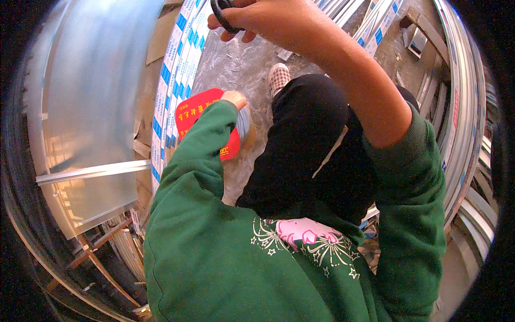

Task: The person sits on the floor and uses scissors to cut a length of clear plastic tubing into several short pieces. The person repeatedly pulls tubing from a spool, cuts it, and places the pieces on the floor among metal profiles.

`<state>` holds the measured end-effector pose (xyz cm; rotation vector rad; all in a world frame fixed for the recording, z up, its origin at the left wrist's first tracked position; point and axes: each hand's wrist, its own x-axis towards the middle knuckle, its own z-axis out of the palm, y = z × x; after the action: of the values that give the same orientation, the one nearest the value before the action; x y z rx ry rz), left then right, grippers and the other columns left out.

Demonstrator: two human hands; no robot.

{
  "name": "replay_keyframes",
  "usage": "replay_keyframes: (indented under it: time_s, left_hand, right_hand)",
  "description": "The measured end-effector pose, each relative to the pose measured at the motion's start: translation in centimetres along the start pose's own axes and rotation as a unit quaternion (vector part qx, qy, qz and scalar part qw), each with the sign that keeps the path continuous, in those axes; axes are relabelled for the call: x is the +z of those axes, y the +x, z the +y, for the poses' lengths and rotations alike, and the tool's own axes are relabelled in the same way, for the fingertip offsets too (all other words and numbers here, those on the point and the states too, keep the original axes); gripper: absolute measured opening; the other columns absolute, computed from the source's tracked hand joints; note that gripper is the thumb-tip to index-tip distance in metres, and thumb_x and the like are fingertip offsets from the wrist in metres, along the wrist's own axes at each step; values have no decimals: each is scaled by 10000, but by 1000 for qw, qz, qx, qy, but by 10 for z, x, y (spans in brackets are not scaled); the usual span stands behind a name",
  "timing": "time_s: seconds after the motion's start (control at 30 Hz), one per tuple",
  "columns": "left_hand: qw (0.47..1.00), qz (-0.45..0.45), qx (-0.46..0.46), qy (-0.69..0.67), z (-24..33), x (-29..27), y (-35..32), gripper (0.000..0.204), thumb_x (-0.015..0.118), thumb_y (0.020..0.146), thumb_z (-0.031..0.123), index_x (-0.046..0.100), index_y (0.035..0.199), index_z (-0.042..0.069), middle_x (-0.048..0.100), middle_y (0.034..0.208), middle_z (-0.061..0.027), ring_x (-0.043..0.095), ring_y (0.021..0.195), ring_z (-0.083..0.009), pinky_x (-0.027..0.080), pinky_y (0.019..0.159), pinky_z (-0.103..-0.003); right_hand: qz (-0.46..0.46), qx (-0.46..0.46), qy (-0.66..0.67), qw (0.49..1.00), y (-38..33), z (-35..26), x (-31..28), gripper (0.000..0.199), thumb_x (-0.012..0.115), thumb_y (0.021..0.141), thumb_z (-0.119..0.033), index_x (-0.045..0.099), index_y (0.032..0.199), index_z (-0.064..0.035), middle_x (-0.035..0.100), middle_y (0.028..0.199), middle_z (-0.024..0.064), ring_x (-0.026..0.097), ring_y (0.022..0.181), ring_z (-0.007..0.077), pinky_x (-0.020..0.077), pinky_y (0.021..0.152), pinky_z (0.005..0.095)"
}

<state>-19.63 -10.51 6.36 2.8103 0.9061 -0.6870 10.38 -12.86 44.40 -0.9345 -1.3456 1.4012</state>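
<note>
Green sweatshirt sleeves (214, 252) fill the foreground as a worker stands over a scuffed grey floor (236, 64), one checked slipper (278, 76) showing past a dark trouser leg (311, 150). Raised toward the camera, the right hand (257, 19) has its fingers (236, 33) curled shut around a black looped handle or ring (221, 15), only part of which is in view at the frame's top edge; what it belongs to cannot be told. Lower down, the left hand (234, 98) rests on a roll of grey tape or wire (244, 124), held just in front of a red card with yellow printing (199, 115); how those fingers are set is hidden by the sleeve and the roll. Long white profiles with blue-marked protective film (174, 80) lie stacked beside the red card, a sheet of film-covered glass or panel in a metal frame (91, 107) leans at the left, and more bare metal profiles (461, 96) curve along the right.

Judged from this view, good handling here means keeping the roll steady and close to the body, keeping a full-hand grip on the black loop rather than a fingertip pinch, and watching footing among the stacked lengths, whose edges sit near the slipper.
</note>
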Motion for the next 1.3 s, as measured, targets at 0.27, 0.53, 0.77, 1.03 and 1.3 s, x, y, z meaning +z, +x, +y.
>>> replay_keyframes:
  time_s: [0.27,0.53,0.77,1.03,1.3]
  left_hand:
    - [992,-120,-1,33,-8,-48,8,177,575,834,149,744,866,105,725,976,-135,705,925,-314,562,780,-456]
    - [984,-174,-35,5,-8,-43,14,211,562,857,134,740,964,93,713,1058,-149,678,1040,-319,549,861,-444]
    - [965,-252,-71,12,-7,-36,34,299,514,904,158,720,1110,89,678,1177,-169,652,1119,-310,530,915,-447]
    - [948,-308,-73,11,-14,-10,47,352,506,896,159,686,1189,80,627,1273,-176,608,1187,-324,489,975,-457]
    - [958,-267,-96,-45,-21,14,50,356,523,879,168,684,1174,53,631,1249,-199,613,1172,-336,490,977,-452]
  right_hand:
    - [26,-64,-3,998,2,9,-8,207,642,809,-44,642,932,122,683,698,155,624,609,150,486,554,301]
    - [56,-17,-37,998,2,4,-12,189,641,810,-52,660,896,115,659,648,139,623,580,159,481,539,316]
    - [60,-24,-20,998,-3,-2,-15,209,654,829,-67,664,922,120,661,662,139,625,597,160,485,552,312]
    - [69,41,-55,995,-7,-22,-19,216,655,837,-76,671,917,124,666,680,157,633,612,176,494,574,321]
    - [111,-81,-90,986,-14,-8,-17,238,666,823,-104,679,901,120,659,666,191,651,608,234,505,595,356]
